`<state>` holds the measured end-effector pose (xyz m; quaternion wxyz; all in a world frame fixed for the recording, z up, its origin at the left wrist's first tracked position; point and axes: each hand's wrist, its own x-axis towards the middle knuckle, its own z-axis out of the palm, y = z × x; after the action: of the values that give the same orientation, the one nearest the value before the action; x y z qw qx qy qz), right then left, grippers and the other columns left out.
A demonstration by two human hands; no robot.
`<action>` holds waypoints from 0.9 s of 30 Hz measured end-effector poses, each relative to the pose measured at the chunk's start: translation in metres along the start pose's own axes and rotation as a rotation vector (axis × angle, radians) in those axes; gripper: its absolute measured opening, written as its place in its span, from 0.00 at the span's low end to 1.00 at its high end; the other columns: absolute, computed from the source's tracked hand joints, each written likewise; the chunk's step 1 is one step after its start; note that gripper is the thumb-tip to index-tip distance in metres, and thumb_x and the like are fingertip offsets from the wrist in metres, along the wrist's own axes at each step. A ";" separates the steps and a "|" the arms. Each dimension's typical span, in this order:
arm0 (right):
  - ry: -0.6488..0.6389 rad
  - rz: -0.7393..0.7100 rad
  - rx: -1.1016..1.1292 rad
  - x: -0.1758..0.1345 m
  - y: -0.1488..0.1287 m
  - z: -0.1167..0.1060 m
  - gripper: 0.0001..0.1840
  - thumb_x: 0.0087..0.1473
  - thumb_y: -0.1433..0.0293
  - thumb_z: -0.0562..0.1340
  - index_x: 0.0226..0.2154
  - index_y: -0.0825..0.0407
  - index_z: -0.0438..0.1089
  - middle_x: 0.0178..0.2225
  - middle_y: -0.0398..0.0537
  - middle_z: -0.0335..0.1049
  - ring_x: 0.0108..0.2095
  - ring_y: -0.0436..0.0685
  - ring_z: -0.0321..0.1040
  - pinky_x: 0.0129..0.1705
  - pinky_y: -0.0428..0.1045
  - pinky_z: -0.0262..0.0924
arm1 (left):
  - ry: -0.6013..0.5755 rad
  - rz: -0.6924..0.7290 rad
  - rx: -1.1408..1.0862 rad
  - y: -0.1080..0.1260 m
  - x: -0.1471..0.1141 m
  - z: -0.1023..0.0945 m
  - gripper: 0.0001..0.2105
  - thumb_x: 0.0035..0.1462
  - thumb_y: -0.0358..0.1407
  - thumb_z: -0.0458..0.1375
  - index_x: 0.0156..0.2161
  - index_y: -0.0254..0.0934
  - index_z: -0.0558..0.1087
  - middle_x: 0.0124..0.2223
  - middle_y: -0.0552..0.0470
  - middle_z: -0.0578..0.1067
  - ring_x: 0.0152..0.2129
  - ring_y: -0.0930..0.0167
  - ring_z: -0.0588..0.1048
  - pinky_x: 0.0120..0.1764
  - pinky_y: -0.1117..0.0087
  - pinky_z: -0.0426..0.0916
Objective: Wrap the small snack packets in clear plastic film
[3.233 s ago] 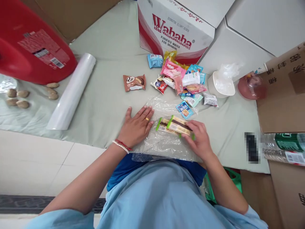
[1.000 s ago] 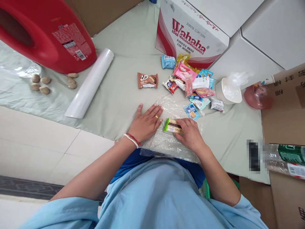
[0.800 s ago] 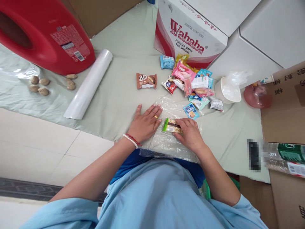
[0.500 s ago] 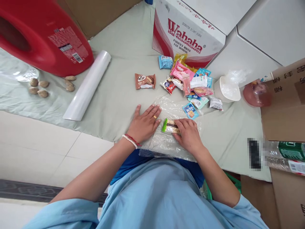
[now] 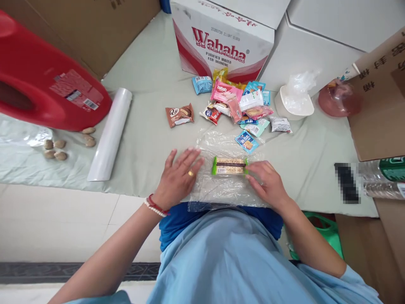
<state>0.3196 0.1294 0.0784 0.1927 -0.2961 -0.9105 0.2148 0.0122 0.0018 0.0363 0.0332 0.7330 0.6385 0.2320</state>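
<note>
A snack bar in a wrapper with green ends lies flat on a sheet of clear plastic film. My left hand, palm down with fingers apart, is at the film's left edge. At the bar's right end is my right hand, its thumb and fingers parted and nothing gripped; whether a fingertip touches the green end I cannot tell. Just beyond the film's far right part lies a blue snack packet. A brown wrapped snack sits apart, farther left.
Several wrapped snacks are heaped before a Wahaha carton. To their right stand a white tub and a pinkish container. Leftward are a white film roll, several nuts and a big red jug.
My right hand has let go of the snack bar and drawn back to the right, uncovering it. My left hand has shifted left toward the film's edge. The camera view has turned slightly.
</note>
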 end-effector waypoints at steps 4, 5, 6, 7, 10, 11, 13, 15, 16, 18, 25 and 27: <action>-0.068 -0.087 0.078 -0.057 0.003 -0.007 0.24 0.64 0.61 0.68 0.61 0.46 0.69 0.49 0.56 0.76 0.51 0.65 0.73 0.52 0.63 0.72 | -0.136 0.284 -0.203 0.007 -0.038 -0.008 0.21 0.70 0.36 0.57 0.65 0.42 0.65 0.73 0.39 0.65 0.73 0.60 0.59 0.71 0.51 0.62; -0.107 -0.090 0.069 -0.071 0.005 -0.004 0.30 0.63 0.59 0.69 0.64 0.46 0.67 0.52 0.57 0.75 0.53 0.67 0.72 0.54 0.64 0.72 | -0.177 0.314 -0.219 0.007 -0.046 -0.007 0.20 0.69 0.39 0.59 0.63 0.41 0.67 0.73 0.37 0.65 0.73 0.59 0.60 0.70 0.50 0.64; -0.137 -0.078 0.052 -0.083 0.007 0.000 0.33 0.63 0.59 0.70 0.66 0.46 0.65 0.55 0.59 0.74 0.56 0.67 0.71 0.56 0.66 0.72 | -0.208 0.330 -0.215 0.006 -0.054 -0.004 0.18 0.68 0.39 0.61 0.60 0.40 0.69 0.73 0.37 0.65 0.72 0.58 0.61 0.70 0.49 0.65; -0.147 -0.058 0.034 -0.092 0.010 0.004 0.33 0.64 0.61 0.69 0.67 0.46 0.64 0.57 0.59 0.73 0.58 0.68 0.71 0.58 0.67 0.71 | -0.227 0.336 -0.198 0.005 -0.060 -0.001 0.15 0.68 0.38 0.61 0.58 0.41 0.70 0.72 0.38 0.66 0.72 0.58 0.61 0.70 0.48 0.64; -0.098 0.000 0.035 -0.106 0.015 0.016 0.22 0.67 0.68 0.64 0.62 0.44 0.69 0.57 0.58 0.74 0.59 0.66 0.72 0.58 0.67 0.72 | -0.217 0.285 -0.187 0.003 -0.065 0.007 0.10 0.69 0.29 0.57 0.52 0.41 0.74 0.69 0.43 0.71 0.70 0.61 0.65 0.71 0.48 0.62; -0.080 0.008 0.055 -0.106 0.017 0.018 0.18 0.68 0.69 0.62 0.59 0.44 0.72 0.56 0.57 0.75 0.57 0.65 0.73 0.58 0.67 0.72 | -0.203 0.251 -0.211 0.003 -0.064 0.007 0.10 0.70 0.28 0.55 0.51 0.42 0.75 0.67 0.44 0.74 0.69 0.63 0.67 0.71 0.50 0.63; -0.072 0.007 0.113 -0.100 0.019 0.016 0.13 0.69 0.69 0.60 0.52 0.44 0.76 0.54 0.56 0.77 0.54 0.64 0.75 0.55 0.65 0.73 | -0.183 0.175 -0.290 0.005 -0.057 0.004 0.10 0.71 0.30 0.54 0.49 0.42 0.76 0.62 0.46 0.78 0.65 0.65 0.72 0.70 0.51 0.65; -0.092 0.017 0.182 -0.089 0.021 0.008 0.13 0.70 0.68 0.57 0.49 0.44 0.78 0.50 0.55 0.79 0.50 0.62 0.77 0.52 0.63 0.74 | -0.178 0.070 -0.385 0.007 -0.048 -0.003 0.11 0.72 0.34 0.52 0.48 0.43 0.77 0.57 0.46 0.82 0.60 0.65 0.77 0.67 0.53 0.69; -0.105 0.035 0.214 -0.082 0.022 0.002 0.14 0.71 0.67 0.57 0.48 0.44 0.78 0.47 0.54 0.80 0.47 0.62 0.77 0.50 0.61 0.75 | -0.186 0.003 -0.425 0.007 -0.043 -0.007 0.11 0.73 0.36 0.51 0.48 0.43 0.77 0.55 0.47 0.83 0.57 0.65 0.79 0.64 0.55 0.72; -0.122 0.095 0.258 -0.065 0.024 -0.012 0.15 0.72 0.63 0.56 0.47 0.45 0.78 0.41 0.52 0.81 0.43 0.60 0.77 0.46 0.58 0.74 | -0.220 -0.142 -0.473 0.004 -0.031 -0.016 0.13 0.73 0.43 0.52 0.49 0.44 0.78 0.52 0.48 0.84 0.51 0.63 0.82 0.57 0.59 0.77; -0.061 0.192 0.206 0.016 0.053 -0.033 0.16 0.69 0.59 0.59 0.42 0.48 0.80 0.37 0.47 0.80 0.37 0.57 0.76 0.43 0.51 0.69 | -0.138 -0.471 -0.389 -0.019 0.037 -0.024 0.20 0.65 0.56 0.55 0.40 0.43 0.78 0.40 0.51 0.84 0.37 0.62 0.81 0.45 0.63 0.75; -0.086 0.249 0.145 0.033 0.065 -0.025 0.15 0.67 0.62 0.59 0.42 0.50 0.80 0.37 0.48 0.80 0.36 0.57 0.75 0.42 0.51 0.67 | -0.143 -0.511 -0.342 -0.025 0.054 -0.015 0.17 0.63 0.52 0.55 0.40 0.42 0.76 0.38 0.50 0.83 0.36 0.62 0.80 0.44 0.62 0.74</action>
<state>0.3366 0.2043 0.0738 0.1461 -0.3824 -0.8563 0.3148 -0.0124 0.0543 0.0568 0.2579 0.5471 0.7499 0.2680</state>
